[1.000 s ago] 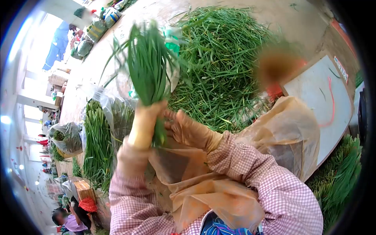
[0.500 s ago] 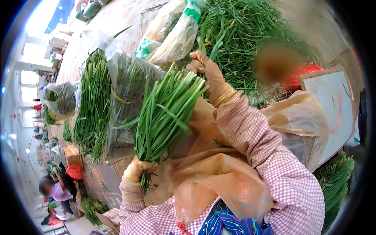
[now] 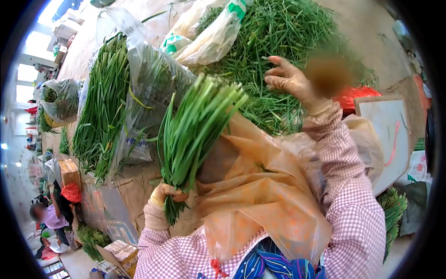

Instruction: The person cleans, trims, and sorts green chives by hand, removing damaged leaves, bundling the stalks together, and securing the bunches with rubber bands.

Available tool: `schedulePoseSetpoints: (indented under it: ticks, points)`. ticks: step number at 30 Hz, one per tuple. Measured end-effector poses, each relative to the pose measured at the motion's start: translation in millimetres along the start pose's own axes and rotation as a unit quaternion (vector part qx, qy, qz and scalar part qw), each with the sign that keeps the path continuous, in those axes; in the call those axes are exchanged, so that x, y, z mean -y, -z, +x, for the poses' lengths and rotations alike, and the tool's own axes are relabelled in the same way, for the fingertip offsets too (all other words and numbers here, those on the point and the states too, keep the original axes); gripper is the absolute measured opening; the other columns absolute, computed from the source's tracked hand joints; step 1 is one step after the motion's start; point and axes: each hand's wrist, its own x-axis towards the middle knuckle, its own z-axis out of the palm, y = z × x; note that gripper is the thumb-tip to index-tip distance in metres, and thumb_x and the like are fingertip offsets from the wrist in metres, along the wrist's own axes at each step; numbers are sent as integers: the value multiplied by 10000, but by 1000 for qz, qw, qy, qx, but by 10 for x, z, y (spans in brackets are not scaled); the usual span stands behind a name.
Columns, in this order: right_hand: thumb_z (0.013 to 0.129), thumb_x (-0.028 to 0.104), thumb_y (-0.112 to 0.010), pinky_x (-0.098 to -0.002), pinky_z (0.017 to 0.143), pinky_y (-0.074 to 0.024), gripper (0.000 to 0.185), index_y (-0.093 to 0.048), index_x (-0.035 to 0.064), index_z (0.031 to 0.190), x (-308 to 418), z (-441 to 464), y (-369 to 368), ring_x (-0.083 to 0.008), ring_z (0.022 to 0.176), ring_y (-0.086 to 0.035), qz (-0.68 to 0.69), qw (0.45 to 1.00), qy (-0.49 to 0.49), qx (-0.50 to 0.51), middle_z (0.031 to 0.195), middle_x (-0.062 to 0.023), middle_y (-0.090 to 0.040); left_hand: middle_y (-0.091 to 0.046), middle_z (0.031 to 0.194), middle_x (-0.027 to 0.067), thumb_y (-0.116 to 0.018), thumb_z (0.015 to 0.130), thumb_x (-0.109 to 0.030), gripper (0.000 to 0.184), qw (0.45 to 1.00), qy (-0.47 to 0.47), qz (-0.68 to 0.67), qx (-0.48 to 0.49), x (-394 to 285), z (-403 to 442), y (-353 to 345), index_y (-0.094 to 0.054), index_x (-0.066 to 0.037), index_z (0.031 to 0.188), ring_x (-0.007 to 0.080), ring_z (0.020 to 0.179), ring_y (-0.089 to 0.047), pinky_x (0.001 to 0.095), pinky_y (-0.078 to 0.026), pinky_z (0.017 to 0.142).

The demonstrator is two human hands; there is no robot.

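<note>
A thick bunch of green Chinese chives is gripped near its leafy lower end by my left hand, gloved and closed around it. Its pale cut ends point up and to the right. My right hand, also gloved, is open with fingers apart over the large loose pile of chives. A small pale bit shows by its fingertip; I cannot make out what it is. Left of the held bunch, more chives lie in a clear plastic bag. A translucent orange plastic apron covers my lap.
Behind the bunch lies a white and green plastic bag. Red netting and a white board are at right. Another bagged bundle stands far left. Another person is in the lower left background.
My right hand has moved from beside the bunch's cut ends rightward over the pile, its fingers opening. My left hand still holds the chives. The camera view has shifted slightly.
</note>
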Motion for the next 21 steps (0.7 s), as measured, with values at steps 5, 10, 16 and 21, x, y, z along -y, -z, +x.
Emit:
schedulePoseSetpoints:
  ticks: [5,10,16,21]
  points:
    - [849,93,-659,-289,708,-513,486,-508,44,1308,-80,-293,-953,-123,813,-610,31,987,-12,159,1006,-67,-660,-455,592,15,-726,774,-159,253,990,-3,-121,74,186,106,82,-530,-24,861,91,441,-366,243,-292,411]
    - [871,-12,-592,-276,754,-502,218,-661,14,1076,86,-262,-1138,-120,815,-614,161,984,16,80,901,-34,-693,-433,575,5,-717,782,-154,246,968,22,-176,179,184,152,14,-533,-19,875,84,455,-359,228,-300,431]
    - [870,194,-578,-313,577,-505,174,-682,87,960,-475,355,54,-222,630,-628,-347,929,31,-129,775,-139,-662,-482,673,20,-720,777,-118,258,979,24,-140,143,89,144,34,-548,-24,944,108,554,-416,246,-345,504]
    - [931,347,-589,-260,525,-498,493,-464,63,1314,-56,-72,-161,-147,602,-621,198,965,-109,136,934,-81,-671,-524,756,33,-723,772,-88,287,984,30,-112,138,26,217,15,-560,-29,1001,128,637,-463,261,-383,564]
